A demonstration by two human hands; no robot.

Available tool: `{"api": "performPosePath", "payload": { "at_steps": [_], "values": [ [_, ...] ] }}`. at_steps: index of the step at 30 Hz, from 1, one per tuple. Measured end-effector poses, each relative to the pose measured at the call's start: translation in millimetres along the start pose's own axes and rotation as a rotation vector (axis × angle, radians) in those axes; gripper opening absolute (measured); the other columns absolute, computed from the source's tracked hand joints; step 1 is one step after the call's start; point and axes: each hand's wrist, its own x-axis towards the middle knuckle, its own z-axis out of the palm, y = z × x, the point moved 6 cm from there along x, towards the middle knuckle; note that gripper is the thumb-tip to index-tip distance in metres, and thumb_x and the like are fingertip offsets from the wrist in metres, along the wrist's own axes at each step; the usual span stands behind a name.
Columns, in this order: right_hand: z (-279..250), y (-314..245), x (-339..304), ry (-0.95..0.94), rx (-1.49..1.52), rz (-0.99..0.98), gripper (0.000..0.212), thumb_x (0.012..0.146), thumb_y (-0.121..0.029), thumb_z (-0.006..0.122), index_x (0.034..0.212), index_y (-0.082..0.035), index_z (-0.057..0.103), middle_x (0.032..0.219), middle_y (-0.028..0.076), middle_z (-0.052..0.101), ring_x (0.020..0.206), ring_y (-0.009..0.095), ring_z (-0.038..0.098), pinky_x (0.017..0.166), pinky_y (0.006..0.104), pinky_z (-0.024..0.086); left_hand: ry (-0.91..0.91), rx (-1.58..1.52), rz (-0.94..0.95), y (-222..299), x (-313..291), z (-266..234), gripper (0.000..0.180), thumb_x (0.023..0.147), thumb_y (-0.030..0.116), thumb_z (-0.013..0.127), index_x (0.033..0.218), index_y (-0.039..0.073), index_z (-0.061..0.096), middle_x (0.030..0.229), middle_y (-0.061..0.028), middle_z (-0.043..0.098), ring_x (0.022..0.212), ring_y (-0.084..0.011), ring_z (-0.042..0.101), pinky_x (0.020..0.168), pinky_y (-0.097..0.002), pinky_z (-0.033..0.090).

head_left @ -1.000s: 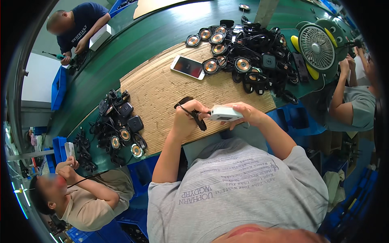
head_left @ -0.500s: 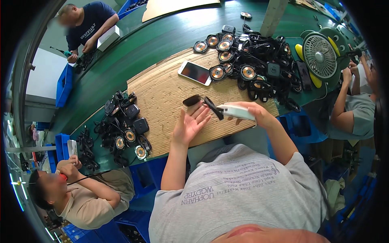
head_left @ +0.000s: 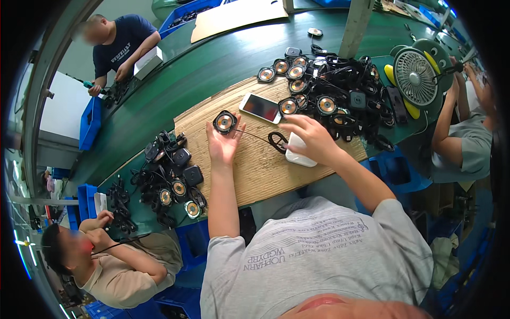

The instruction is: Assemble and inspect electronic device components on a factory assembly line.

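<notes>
My left hand is palm up and holds a round black pad with a copper-coloured ring at its fingertips. From the pad a thin cable runs right to a small black cable loop on the cardboard. A white, flat, rounded box-like thing sits beside that loop, partly hidden under my right hand. The right hand's fingers are spread over it and toward the phone, and I cannot tell whether they touch it. A white-framed smartphone lies just beyond, between my hands.
Several similar pads with tangled cables form a pile at the right and another at the left of the cardboard sheet. A fan stands at the far right. Co-workers sit at the left, far left and right.
My left hand has moved left and up, with the pad's copper-ringed face now showing and its cable drawn out. The white thing has gone down to the cardboard; my right hand's fingers have spread.
</notes>
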Motion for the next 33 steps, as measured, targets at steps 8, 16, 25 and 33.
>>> {"api": "performPosePath", "payload": {
  "at_steps": [8,16,25,33],
  "values": [
    [61,25,88,-0.136,-0.283,0.181,0.048,0.077,-0.027,0.074,0.118,-0.01,0.057,0.119,0.015,0.06,0.103,0.029,0.061,0.086,0.0386,0.05,-0.007,-0.023,0.007,-11,2,-10,0.074,0.095,0.054,0.053,0.137,-0.005,0.036,0.131,-0.0228,0.053,0.124,-0.0375,0.053,0.106,-0.0527,0.044],
    [56,10,120,-0.043,0.079,0.319,0.049,0.074,-0.03,0.077,0.112,-0.008,0.056,0.101,0.013,0.063,0.087,0.028,0.062,0.076,0.037,0.052,-0.068,0.034,-0.005,-15,23,-1,0.074,0.094,0.053,0.055,0.135,-0.007,0.04,0.134,-0.0201,0.052,0.12,-0.0326,0.056,0.105,-0.0464,0.045],
    [64,-13,142,0.001,-0.025,0.0,0.056,0.078,-0.035,0.072,0.125,-0.011,0.054,0.12,0.014,0.057,0.107,0.031,0.058,0.088,0.0416,0.051,-0.011,0.188,0.108,-21,61,-29,0.049,0.099,0.03,0.056,0.132,-0.004,0.045,0.126,-0.0182,0.058,0.115,-0.0261,0.058,0.099,-0.0386,0.049],
    [2,216,212,-0.216,-0.329,0.508,0.041,0.082,-0.026,0.062,0.118,-0.007,0.058,0.112,0.013,0.065,0.097,0.031,0.064,0.081,0.0432,0.053,-0.058,0.121,0.016,-28,51,3,0.038,0.098,0.016,0.054,0.131,-0.003,0.047,0.128,-0.0187,0.058,0.115,-0.0269,0.059,0.098,-0.0398,0.05]
  ]
}}
